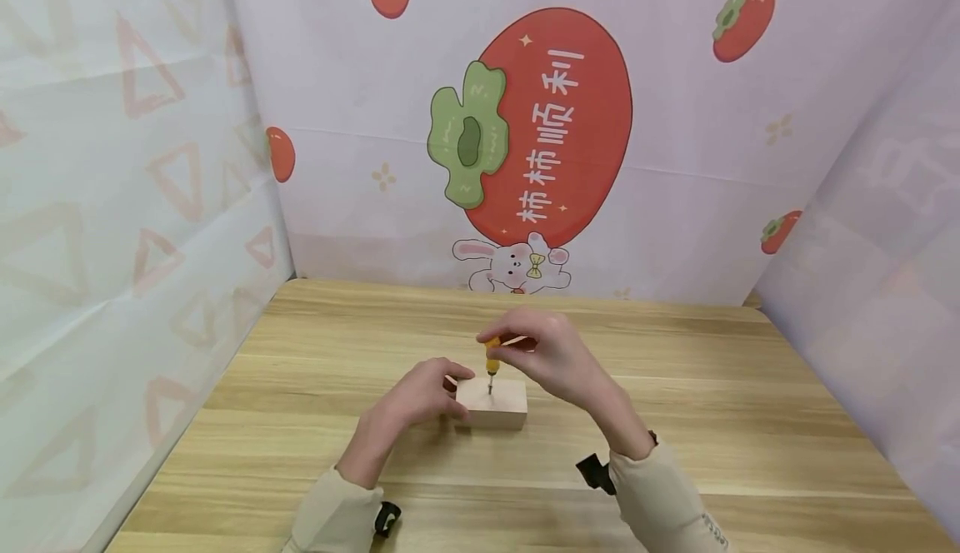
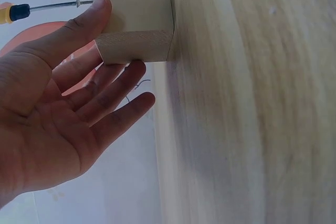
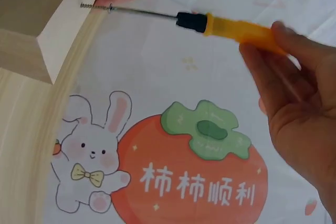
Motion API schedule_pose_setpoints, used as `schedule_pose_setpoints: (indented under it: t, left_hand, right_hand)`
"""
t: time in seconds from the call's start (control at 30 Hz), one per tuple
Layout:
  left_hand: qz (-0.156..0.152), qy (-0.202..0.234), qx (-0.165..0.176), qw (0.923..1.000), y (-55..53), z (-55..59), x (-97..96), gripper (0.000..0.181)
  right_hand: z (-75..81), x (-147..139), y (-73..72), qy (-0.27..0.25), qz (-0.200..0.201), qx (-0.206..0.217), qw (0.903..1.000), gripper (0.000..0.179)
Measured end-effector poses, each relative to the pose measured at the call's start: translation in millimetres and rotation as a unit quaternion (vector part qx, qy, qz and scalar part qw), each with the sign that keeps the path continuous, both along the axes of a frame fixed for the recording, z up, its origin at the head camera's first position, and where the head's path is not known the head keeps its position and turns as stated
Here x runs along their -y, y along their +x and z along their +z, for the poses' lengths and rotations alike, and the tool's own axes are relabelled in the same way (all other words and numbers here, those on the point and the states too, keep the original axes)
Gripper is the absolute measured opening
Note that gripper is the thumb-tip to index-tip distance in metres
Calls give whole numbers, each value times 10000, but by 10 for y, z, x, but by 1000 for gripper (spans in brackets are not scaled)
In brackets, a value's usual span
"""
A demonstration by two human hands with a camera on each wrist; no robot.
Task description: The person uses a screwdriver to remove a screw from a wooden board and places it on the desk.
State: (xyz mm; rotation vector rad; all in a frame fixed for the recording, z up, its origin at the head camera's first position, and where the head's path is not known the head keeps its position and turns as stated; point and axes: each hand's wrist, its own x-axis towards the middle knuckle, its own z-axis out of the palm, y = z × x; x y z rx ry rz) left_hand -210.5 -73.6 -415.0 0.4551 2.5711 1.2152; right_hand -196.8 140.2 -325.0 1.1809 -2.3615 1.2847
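Note:
A pale rectangular wooden block (image 1: 491,417) lies on the table, its end grain facing the left wrist view. My left hand (image 1: 420,395) grips its left end, thumb on the near side and fingers on the far side. A screw (image 3: 95,7) stands upright in the block's top face, much of its thread showing. Above it, a screwdriver (image 3: 236,29) with a yellow handle and black collar points down, its tip at the screw head. My right hand (image 1: 551,353) pinches the handle's upper end between thumb and fingers.
The wood-grain table (image 1: 300,428) spreads around the block. A cloth backdrop (image 1: 675,161) with persimmon and rabbit prints hangs along the table's far edge, with more cloth at both sides. Black straps (image 1: 596,474) circle both wrists.

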Motion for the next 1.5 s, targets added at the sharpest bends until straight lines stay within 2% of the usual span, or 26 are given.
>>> schedule_pose_setpoints:
  t: [0.1, 0.17, 0.3, 0.47, 0.57, 0.7, 0.9, 1.0, 1.13, 1.33, 1.5]
  left_hand:
    - [-6, 28, 16, 10000, 9, 4, -2, 53]
    - [12, 20, 33, 10000, 15, 7, -4, 53]
    - [28, -1, 64, 10000, 26, 20, -10, 52]
    - [9, -19, 38, 10000, 31, 23, -23, 52]
    - [21, -32, 36, 10000, 28, 19, -25, 53]
    - [34, -62, 49, 10000, 24, 23, -25, 52]
    - [48, -82, 59, 9999, 17, 20, -21, 52]
    - [38, -93, 66, 9999, 8, 11, -12, 53]
    - [5, -74, 85, 9999, 0, -2, -10, 53]
    - [-51, -67, 28, 10000, -12, -11, -11, 53]
    - [-59, -79, -27, 9999, -15, -23, 2, 53]
  right_hand:
    - [-15, -42, -65, -7, 454, 82, 9989, 22]
    - [-41, -48, -89, -54, 389, 93, 9992, 23]
    - [-102, -2, -69, -267, -213, 52, 9994, 24]
    - [-145, 99, 2, -449, -1115, -568, 9911, 24]
    - [-134, 136, 32, -468, -1432, -737, 9858, 25]
    - [-91, 141, 43, -502, -1372, -490, 9881, 22]
    - [-20, 94, 33, -244, -833, 2, 9962, 18]
    - [-21, 85, 18, -218, -685, 184, 9972, 19]
    - [-68, 109, 19, -381, -939, 125, 9948, 20]
    - [-93, 138, 39, -325, -1594, -429, 9857, 22]
    - [-63, 146, 50, -217, -1662, -487, 9847, 20]
